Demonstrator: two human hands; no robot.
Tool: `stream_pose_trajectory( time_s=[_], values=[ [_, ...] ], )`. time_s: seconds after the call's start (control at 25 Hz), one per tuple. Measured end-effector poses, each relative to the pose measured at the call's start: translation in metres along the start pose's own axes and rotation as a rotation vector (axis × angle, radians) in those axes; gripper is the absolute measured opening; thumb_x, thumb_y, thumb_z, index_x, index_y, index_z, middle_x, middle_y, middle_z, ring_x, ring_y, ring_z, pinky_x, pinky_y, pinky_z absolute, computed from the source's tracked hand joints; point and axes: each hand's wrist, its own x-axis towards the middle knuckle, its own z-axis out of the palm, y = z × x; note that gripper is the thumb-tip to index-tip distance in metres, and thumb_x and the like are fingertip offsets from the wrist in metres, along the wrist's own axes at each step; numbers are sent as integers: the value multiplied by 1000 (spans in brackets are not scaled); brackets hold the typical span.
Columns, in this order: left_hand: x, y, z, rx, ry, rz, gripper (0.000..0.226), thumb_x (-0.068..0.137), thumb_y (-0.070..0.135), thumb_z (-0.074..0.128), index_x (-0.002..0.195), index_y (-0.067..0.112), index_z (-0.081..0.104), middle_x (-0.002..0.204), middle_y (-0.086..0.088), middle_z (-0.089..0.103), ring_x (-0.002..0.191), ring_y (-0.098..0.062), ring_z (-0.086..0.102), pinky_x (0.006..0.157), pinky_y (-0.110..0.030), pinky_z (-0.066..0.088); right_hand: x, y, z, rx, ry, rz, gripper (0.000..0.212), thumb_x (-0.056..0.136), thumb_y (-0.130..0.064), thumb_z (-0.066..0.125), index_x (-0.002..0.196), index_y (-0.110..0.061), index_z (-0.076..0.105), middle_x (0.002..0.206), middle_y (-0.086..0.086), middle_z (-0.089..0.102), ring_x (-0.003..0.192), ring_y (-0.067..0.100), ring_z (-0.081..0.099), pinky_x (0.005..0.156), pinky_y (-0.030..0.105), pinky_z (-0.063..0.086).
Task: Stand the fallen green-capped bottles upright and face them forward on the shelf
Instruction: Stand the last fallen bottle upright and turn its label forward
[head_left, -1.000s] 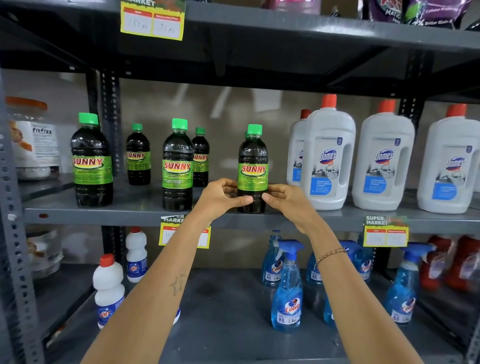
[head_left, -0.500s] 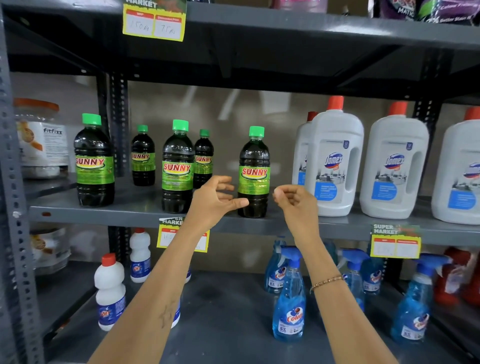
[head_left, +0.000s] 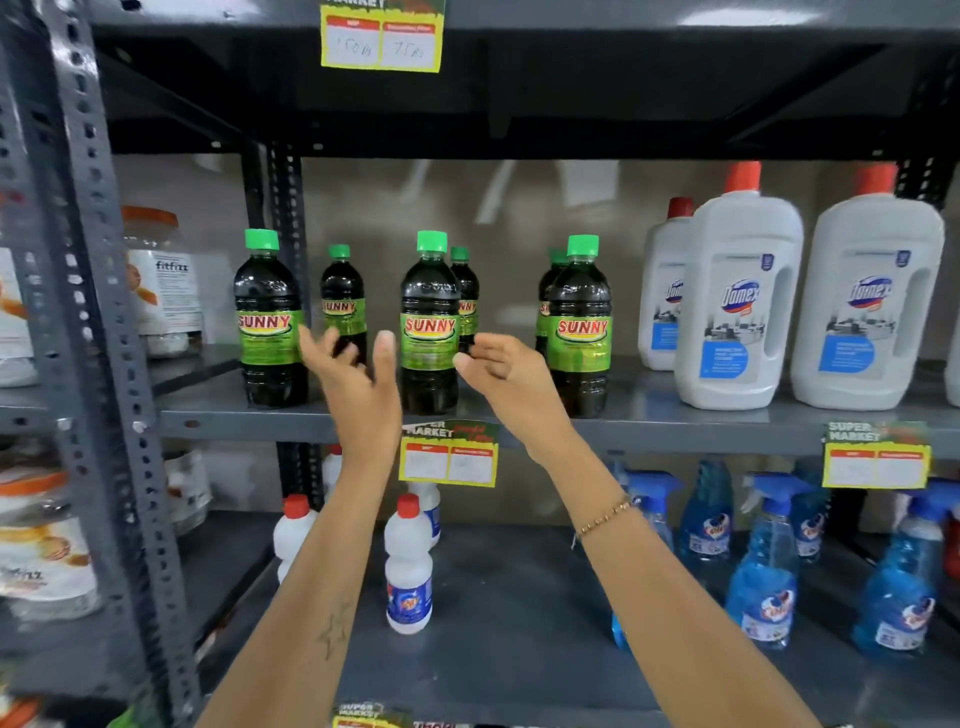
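Several dark bottles with green caps and green SUNNY labels stand upright on the middle shelf (head_left: 675, 421). Three are in the front row: a left one (head_left: 267, 322), a middle one (head_left: 428, 322) and a right one (head_left: 581, 332), all with labels facing me. Smaller-looking ones stand behind them (head_left: 342, 301). My left hand (head_left: 358, 374) is raised, fingers spread, just left of the middle bottle and apart from it. My right hand (head_left: 501, 374) hovers between the middle and right bottles, fingers curled loosely, holding nothing.
Big white Domex jugs (head_left: 737, 312) with red caps fill the shelf's right side. A fitfizz jar (head_left: 161, 280) sits beyond the left upright (head_left: 93, 312). Below are white red-capped bottles (head_left: 408, 566) and blue spray bottles (head_left: 763, 571). Yellow price tags (head_left: 449, 454) hang on shelf edges.
Both hands have let go of the right front bottle and shifted left, now framing the middle front bottle. The view has moved closer and to the left.
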Motion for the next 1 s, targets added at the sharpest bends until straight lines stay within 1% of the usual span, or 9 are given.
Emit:
stream_pose_trajectory(
  time_s=[0.04, 0.08, 0.12, 0.2, 0.28, 0.4, 0.56, 0.72, 1.0],
  values=[
    [3, -4, -5, 67, -170, -89, 90, 92, 38, 56, 150, 10, -6, 150, -12, 31, 129, -23, 45, 100, -32, 41, 5, 4, 7, -4, -59, 73, 63, 86, -28, 68, 139, -4, 43, 138, 8, 54, 124, 19, 53, 104, 32, 44],
    [6, -9, -10, 145, -333, -139, 96, 90, 39, 57, 150, 11, -12, 151, -9, 32, 131, -20, 44, 100, -29, 38, 9, 9, 12, -43, -110, 113, 68, 85, -28, 70, 141, -5, 40, 141, 8, 51, 129, 20, 50, 108, 37, 41],
    [10, -12, -15, 205, -477, -151, 97, 90, 39, 59, 150, 12, -12, 149, -4, 37, 129, -15, 44, 100, -28, 36, 12, 13, 15, -98, -150, 113, 63, 84, -25, 71, 138, -6, 44, 139, 8, 54, 128, 21, 51, 108, 41, 41],
    [21, -19, -24, 232, -700, -126, 84, 89, 33, 62, 152, 14, 10, 139, 6, 45, 125, -9, 46, 101, -26, 37, 14, 15, 18, -171, -184, 86, 45, 84, -13, 70, 126, -8, 55, 125, 7, 64, 117, 21, 59, 104, 44, 45],
    [31, -24, -29, 214, -795, -101, 64, 88, 21, 67, 144, 18, 37, 135, 3, 54, 122, -12, 52, 103, -28, 41, 13, 14, 20, -154, -164, 96, 41, 86, -5, 65, 126, -9, 55, 117, 4, 65, 110, 19, 61, 100, 37, 48],
    [31, -23, -30, 175, -720, -88, 61, 82, 9, 72, 137, 13, 46, 126, 0, 57, 116, -15, 56, 100, -26, 43, 9, 10, 22, -102, -124, 110, 42, 88, -1, 61, 129, -6, 52, 111, 1, 61, 104, 13, 58, 91, 27, 47],
    [27, -15, -29, 139, -693, -52, 61, 79, 6, 75, 134, 9, 49, 118, -1, 59, 108, -12, 58, 89, -14, 46, 8, 12, 22, -76, -85, 147, 42, 88, 2, 60, 129, -4, 52, 111, 2, 61, 104, 14, 59, 85, 23, 48],
    [18, -12, -25, 127, -675, -14, 61, 78, 5, 75, 134, 7, 50, 118, -5, 61, 103, -8, 58, 79, -2, 44, 6, 15, 19, -81, -51, 168, 43, 89, 3, 58, 130, -6, 52, 116, 5, 62, 109, 15, 58, 96, 32, 49],
    [16, -10, -29, 125, -662, -19, 61, 80, 6, 74, 135, 7, 48, 129, -13, 60, 105, -9, 56, 78, 1, 43, 3, 13, 23, -148, -37, 163, 44, 91, 1, 56, 133, -6, 49, 126, 8, 62, 112, 16, 58, 102, 35, 47]
  ],
)
